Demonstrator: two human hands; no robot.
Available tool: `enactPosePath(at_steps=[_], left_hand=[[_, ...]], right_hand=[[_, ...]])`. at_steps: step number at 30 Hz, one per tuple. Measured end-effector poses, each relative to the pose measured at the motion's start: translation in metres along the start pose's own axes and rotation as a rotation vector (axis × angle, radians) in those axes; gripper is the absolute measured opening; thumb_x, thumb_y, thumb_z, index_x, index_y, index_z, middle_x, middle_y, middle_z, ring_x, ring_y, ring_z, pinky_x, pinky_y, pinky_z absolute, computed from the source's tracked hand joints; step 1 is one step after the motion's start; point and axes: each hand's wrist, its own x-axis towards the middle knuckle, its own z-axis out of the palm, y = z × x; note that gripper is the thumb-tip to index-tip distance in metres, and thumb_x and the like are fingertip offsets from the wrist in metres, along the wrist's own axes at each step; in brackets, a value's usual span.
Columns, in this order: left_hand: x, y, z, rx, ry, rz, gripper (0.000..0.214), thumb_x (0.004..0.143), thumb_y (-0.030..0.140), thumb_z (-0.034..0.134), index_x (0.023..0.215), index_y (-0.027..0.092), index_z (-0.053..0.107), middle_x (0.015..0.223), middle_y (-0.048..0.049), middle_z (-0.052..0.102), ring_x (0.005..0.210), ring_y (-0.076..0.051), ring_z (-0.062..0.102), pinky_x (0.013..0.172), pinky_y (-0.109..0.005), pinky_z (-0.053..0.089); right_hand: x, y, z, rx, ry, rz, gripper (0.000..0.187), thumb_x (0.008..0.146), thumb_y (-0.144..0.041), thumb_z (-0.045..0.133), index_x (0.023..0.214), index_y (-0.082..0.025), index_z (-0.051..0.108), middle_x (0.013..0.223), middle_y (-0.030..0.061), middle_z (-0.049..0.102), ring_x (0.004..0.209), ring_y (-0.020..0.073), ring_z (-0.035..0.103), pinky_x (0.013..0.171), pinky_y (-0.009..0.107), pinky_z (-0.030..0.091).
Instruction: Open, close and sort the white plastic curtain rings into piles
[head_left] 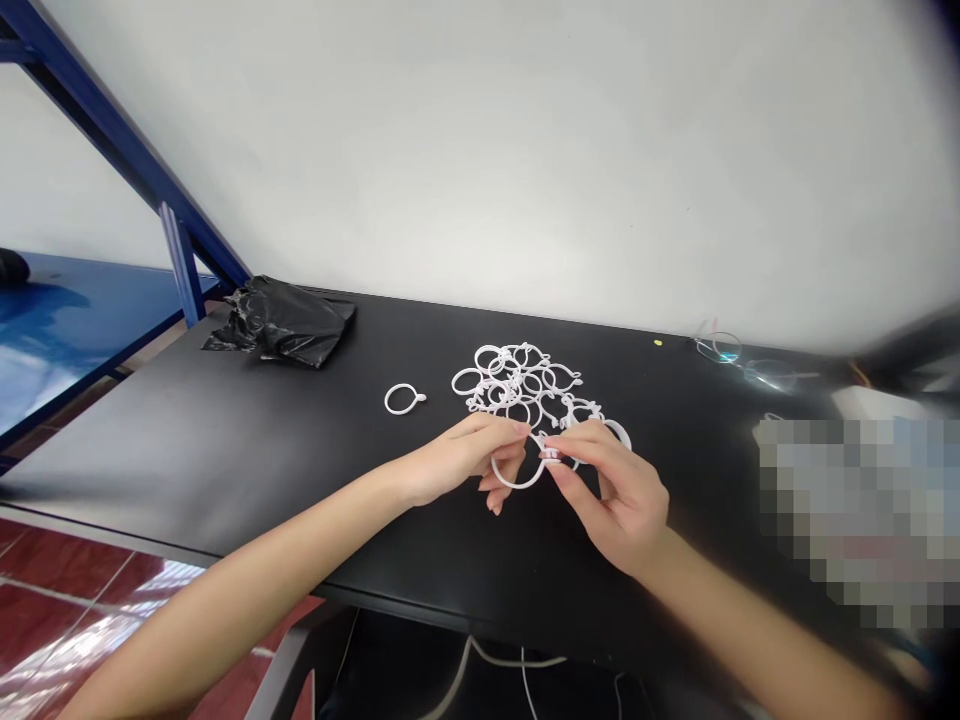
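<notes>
Between my two hands is a white plastic curtain ring point(517, 486), held above the black table. My left hand point(480, 450) pinches the ring's upper left side, with its lower fingers curled behind. The thumb and forefinger of my right hand point(615, 490) grip the small clasp end on the ring's right side. Just beyond my hands lies a tangled pile of similar white rings point(510, 380), its near part hidden by my fingers. A single white ring point(402, 399) with a small eyelet rests apart, left of the pile.
A crumpled black plastic bag point(289, 320) sits at the table's back left. Eyeglasses point(720, 347) lie at the back right, near a small yellow bit point(658, 343). A blurred-out pale object point(862, 510) is on the right. A blue metal frame point(135, 140) stands at left, against the white wall.
</notes>
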Motion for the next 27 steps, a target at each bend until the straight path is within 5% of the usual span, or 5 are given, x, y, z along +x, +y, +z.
enactPosePath(at_steps=[6, 10, 16, 24, 27], left_hand=[[0.0, -0.006, 0.009, 0.086, 0.086, 0.02, 0.039, 0.096, 0.043, 0.04, 0.065, 0.018, 0.041, 0.052, 0.0059, 0.039, 0.045, -0.01, 0.048, 0.05, -0.025, 0.047], [-0.004, -0.014, 0.013, 0.671, 0.278, 0.493, 0.031, 0.094, 0.047, 0.044, 0.096, 0.017, 0.051, 0.075, -0.0012, 0.055, 0.06, -0.011, 0.051, 0.057, -0.025, 0.046], [-0.004, -0.025, 0.014, 1.082, 0.345, 0.871, 0.028, 0.098, 0.026, 0.029, 0.079, 0.017, 0.048, 0.065, -0.0007, 0.049, 0.053, -0.011, 0.041, 0.047, -0.022, 0.036], [-0.004, -0.015, 0.004, 1.364, 0.361, 0.885, 0.034, 0.099, 0.028, 0.028, 0.076, 0.017, 0.05, 0.064, -0.0009, 0.054, 0.052, -0.011, 0.044, 0.049, -0.023, 0.036], [-0.009, 0.003, -0.022, 1.494, 0.62, 0.734, 0.03, 0.098, 0.035, 0.037, 0.079, 0.017, 0.054, 0.069, -0.0026, 0.059, 0.061, -0.013, 0.053, 0.058, -0.024, 0.04]], right_hand=[[-0.006, -0.01, 0.008, 0.059, 0.097, 0.064, 0.028, 0.082, -0.004, 0.062, 0.104, -0.022, 0.069, 0.075, 0.0022, 0.069, 0.063, 0.0161, 0.064, 0.057, 0.031, 0.055], [-0.007, -0.013, 0.012, 0.06, 0.116, 0.019, 0.031, 0.08, -0.002, 0.062, 0.104, -0.021, 0.07, 0.081, 0.0048, 0.072, 0.067, 0.018, 0.067, 0.058, 0.032, 0.057], [-0.003, -0.022, 0.012, 0.129, 0.019, -0.043, 0.033, 0.08, 0.003, 0.058, 0.102, -0.019, 0.07, 0.077, 0.0051, 0.071, 0.064, 0.0171, 0.066, 0.054, 0.03, 0.057], [-0.006, -0.016, 0.012, 0.145, -0.011, 0.011, 0.029, 0.083, -0.005, 0.062, 0.107, -0.02, 0.068, 0.088, 0.0072, 0.072, 0.075, 0.0194, 0.068, 0.062, 0.034, 0.059], [-0.006, -0.006, 0.013, 0.037, -0.025, 0.061, 0.035, 0.082, -0.015, 0.07, 0.116, -0.019, 0.065, 0.096, 0.0086, 0.073, 0.083, 0.0213, 0.068, 0.074, 0.039, 0.059]])
